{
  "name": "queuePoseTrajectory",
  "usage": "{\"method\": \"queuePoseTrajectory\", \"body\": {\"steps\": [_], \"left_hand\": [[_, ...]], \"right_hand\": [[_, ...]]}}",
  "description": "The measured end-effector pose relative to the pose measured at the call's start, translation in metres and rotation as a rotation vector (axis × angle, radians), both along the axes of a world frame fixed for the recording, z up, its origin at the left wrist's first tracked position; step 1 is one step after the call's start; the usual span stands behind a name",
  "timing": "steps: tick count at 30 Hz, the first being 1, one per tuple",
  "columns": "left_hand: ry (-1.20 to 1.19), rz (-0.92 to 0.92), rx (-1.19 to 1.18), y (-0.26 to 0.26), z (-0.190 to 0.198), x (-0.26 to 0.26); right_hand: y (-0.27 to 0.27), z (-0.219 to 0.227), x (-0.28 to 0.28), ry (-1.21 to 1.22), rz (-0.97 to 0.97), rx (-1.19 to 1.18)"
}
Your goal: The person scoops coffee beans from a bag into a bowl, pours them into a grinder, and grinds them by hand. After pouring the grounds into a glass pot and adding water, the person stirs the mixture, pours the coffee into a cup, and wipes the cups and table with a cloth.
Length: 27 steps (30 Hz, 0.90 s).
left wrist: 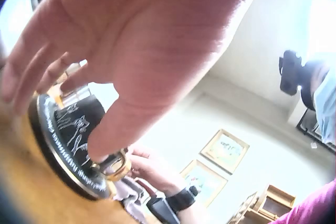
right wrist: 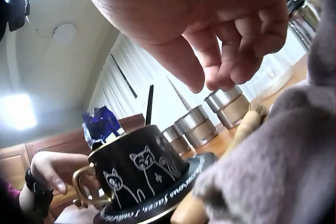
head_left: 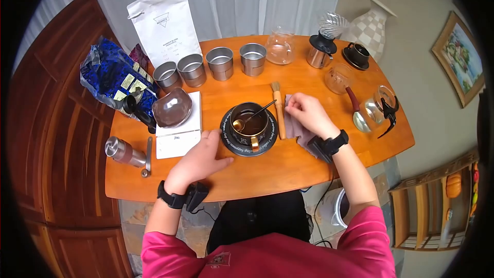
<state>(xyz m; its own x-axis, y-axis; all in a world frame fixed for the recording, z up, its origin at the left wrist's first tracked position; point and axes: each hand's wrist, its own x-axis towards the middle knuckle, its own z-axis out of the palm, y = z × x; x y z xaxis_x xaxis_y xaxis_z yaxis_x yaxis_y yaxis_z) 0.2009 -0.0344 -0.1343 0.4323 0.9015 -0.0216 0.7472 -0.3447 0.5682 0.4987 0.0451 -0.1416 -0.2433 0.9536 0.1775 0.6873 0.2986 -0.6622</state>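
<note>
A black cup [right wrist: 147, 163] with white cat drawings and a gold handle stands on a black saucer [head_left: 234, 146]. Dark liquid shows inside it, and a spoon [head_left: 264, 108] leans in the cup with its dark handle toward the upper right. My left hand [head_left: 198, 157] is beside the saucer's left edge, fingers extended and holding nothing. Over a crumpled grey-mauve cloth [head_left: 297, 127], my right hand [head_left: 312, 116] hovers with loosely bent fingers and nothing between them. A wooden-handled brush [head_left: 278, 108] lies between the saucer and the cloth.
A white scale [head_left: 177, 145] carries a glossy brown dish [head_left: 173, 108]; a hand grinder [head_left: 123, 152] lies farther left. Several metal cups [head_left: 220, 64] line the back before a white bag [head_left: 164, 25]. Glassware, including a glass pot [head_left: 383, 105], and a dripper [head_left: 322, 45] occupy the right.
</note>
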Motion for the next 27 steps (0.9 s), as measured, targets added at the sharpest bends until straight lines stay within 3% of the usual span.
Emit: {"method": "queuePoseTrajectory", "body": {"steps": [2, 4, 5, 8, 9, 13, 16, 20, 27], "left_hand": [[-0.011, 0.123, 0.024, -0.004, -0.006, 0.011], [-0.025, 0.140, 0.071, 0.000, -0.018, 0.014], [-0.032, 0.146, 0.094, 0.002, -0.023, 0.016], [-0.144, 0.181, -0.103, 0.014, -0.022, 0.021], [-0.134, 0.178, -0.077, 0.016, -0.024, 0.023], [-0.085, 0.194, 0.016, 0.016, -0.025, 0.028], [-0.052, 0.205, 0.022, 0.018, -0.022, 0.031], [-0.054, 0.221, -0.038, 0.025, -0.025, 0.031], [-0.141, 0.179, -0.056, 0.027, -0.023, 0.027]], "right_hand": [[-0.004, -0.003, -0.008, -0.200, 0.072, 0.030], [-0.010, 0.003, -0.024, -0.444, 0.002, -0.106], [-0.009, -0.004, -0.026, -0.491, 0.014, -0.021], [-0.001, -0.015, -0.031, -0.475, -0.043, -0.054], [-0.001, -0.005, -0.030, -0.421, -0.035, -0.224], [-0.007, -0.002, -0.013, -0.301, -0.059, -0.384], [-0.020, -0.003, 0.008, -0.403, -0.039, -0.220], [-0.037, 0.000, 0.042, -0.383, -0.108, -0.280], [-0.052, -0.006, 0.081, -0.571, -0.267, -0.033]]}}
